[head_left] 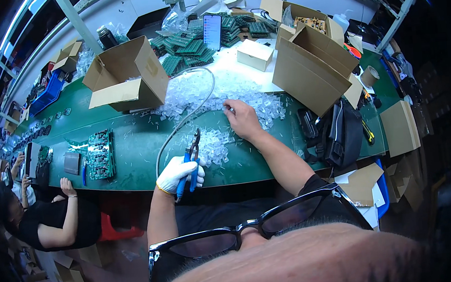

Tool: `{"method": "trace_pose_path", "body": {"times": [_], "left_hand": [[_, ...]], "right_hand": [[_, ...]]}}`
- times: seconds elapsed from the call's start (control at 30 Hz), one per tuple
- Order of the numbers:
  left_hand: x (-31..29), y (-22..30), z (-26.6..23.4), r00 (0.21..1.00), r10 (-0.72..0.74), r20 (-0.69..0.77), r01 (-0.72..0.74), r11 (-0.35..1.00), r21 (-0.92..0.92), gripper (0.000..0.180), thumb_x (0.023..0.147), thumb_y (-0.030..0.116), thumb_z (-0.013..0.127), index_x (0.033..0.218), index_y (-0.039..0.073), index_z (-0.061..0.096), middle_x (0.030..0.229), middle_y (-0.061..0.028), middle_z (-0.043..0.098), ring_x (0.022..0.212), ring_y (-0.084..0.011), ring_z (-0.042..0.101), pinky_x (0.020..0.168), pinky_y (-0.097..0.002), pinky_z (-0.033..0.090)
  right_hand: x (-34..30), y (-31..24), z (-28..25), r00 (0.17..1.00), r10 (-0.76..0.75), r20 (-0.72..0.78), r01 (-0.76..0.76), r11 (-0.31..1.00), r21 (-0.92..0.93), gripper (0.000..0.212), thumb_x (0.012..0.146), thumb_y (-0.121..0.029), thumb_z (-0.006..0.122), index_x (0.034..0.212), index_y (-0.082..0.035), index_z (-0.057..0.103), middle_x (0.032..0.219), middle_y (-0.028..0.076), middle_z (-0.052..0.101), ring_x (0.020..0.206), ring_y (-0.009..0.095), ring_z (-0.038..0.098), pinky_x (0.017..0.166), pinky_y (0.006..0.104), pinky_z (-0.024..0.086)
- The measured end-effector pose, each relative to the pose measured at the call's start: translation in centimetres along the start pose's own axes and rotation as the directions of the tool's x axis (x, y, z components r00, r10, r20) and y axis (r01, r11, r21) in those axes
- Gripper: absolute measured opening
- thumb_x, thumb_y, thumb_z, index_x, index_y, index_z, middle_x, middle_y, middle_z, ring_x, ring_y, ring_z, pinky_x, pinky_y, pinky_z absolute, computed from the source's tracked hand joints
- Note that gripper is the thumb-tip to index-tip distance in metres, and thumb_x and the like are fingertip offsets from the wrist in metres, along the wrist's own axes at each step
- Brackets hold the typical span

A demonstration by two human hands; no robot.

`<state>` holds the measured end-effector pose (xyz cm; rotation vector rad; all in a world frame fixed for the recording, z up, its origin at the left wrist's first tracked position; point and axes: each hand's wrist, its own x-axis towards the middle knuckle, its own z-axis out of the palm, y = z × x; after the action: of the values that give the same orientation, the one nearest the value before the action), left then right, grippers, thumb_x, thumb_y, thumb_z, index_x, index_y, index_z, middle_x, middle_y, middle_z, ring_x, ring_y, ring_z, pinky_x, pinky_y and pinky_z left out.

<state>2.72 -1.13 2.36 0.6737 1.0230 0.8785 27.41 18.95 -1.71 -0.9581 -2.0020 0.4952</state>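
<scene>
My left hand [180, 175], in a white work glove, is closed around blue-handled cutting pliers [194, 155], their dark jaws pointing up and away from me. A grey hose [182, 122] curves over the bench and ends near the gloved hand. My bare right hand [243, 118] rests at the near side of a wide heap of clear plastic pieces [195, 93]. Its fingers are curled together; whatever they pinch is too small or hidden to make out. Between both hands lies a smaller pile of clear pieces [213, 147], close to the pliers' tips.
Open cardboard boxes [151, 75] [310, 73] flank the heap. Behind it are stacked green circuit boards [189, 47], a propped phone [212, 32] and a small white box [254, 54]. A black bag [341, 134] lies right. Another person [57, 223] sits left, beside circuit boards [101, 155].
</scene>
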Motion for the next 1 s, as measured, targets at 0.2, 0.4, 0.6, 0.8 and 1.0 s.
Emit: {"method": "trace_pose_path", "body": {"times": [0.2,0.4,0.6,0.8,1.0], "left_hand": [[0.0,0.2,0.1,0.999,-0.019,0.029,0.019,1.0,-0.011,0.048,0.096,0.03,0.079,0.126,-0.006,0.067,0.093,-0.0127,0.074,0.079,-0.0219,0.074,0.074,-0.0381,0.065],[0.2,0.3,0.2,0.998,-0.041,0.054,0.042,0.999,-0.014,0.049,0.096,0.032,0.08,0.126,-0.005,0.067,0.094,-0.0123,0.074,0.079,-0.0215,0.074,0.075,-0.0378,0.065],[0.0,0.5,0.2,0.997,-0.043,0.058,0.044,0.999,-0.014,0.049,0.096,0.033,0.079,0.126,-0.005,0.068,0.094,-0.0124,0.074,0.079,-0.0218,0.074,0.075,-0.0378,0.065],[0.2,0.6,0.2,0.997,-0.056,0.06,0.057,0.998,-0.01,0.05,0.096,0.033,0.079,0.127,-0.005,0.067,0.094,-0.0123,0.074,0.079,-0.0219,0.074,0.075,-0.0378,0.065],[0.2,0.3,0.1,0.997,-0.053,0.059,0.054,0.998,-0.013,0.05,0.096,0.033,0.079,0.127,-0.005,0.068,0.094,-0.0124,0.074,0.08,-0.0224,0.075,0.075,-0.0382,0.065]], "right_hand": [[-0.4,-0.8,0.5,0.864,0.206,0.46,-0.504,0.384,0.774,0.024,0.102,-0.004,0.071,0.126,-0.001,0.067,0.105,0.006,0.072,0.095,0.016,0.072,0.081,0.0297,0.06],[-1.4,-3.2,0.2,0.729,0.175,0.662,-0.682,0.098,0.725,0.035,0.101,-0.004,0.073,0.134,-0.002,0.062,0.106,0.007,0.071,0.096,0.018,0.073,0.085,0.0307,0.061],[-1.7,-3.8,0.3,0.682,0.135,0.719,-0.724,-0.011,0.69,0.03,0.101,-0.005,0.072,0.129,-0.002,0.065,0.112,0.007,0.069,0.101,0.02,0.072,0.091,0.0347,0.06],[-2.0,-3.3,0.8,0.693,0.155,0.704,-0.716,0.029,0.698,0.023,0.099,-0.005,0.075,0.12,-0.003,0.067,0.11,0.007,0.071,0.098,0.019,0.072,0.086,0.0328,0.059],[-2.2,-4.1,0.8,0.76,0.219,0.612,-0.649,0.189,0.737,0.019,0.095,-0.006,0.08,0.111,-0.004,0.069,0.097,0.003,0.073,0.088,0.013,0.071,0.076,0.0294,0.057]]}}
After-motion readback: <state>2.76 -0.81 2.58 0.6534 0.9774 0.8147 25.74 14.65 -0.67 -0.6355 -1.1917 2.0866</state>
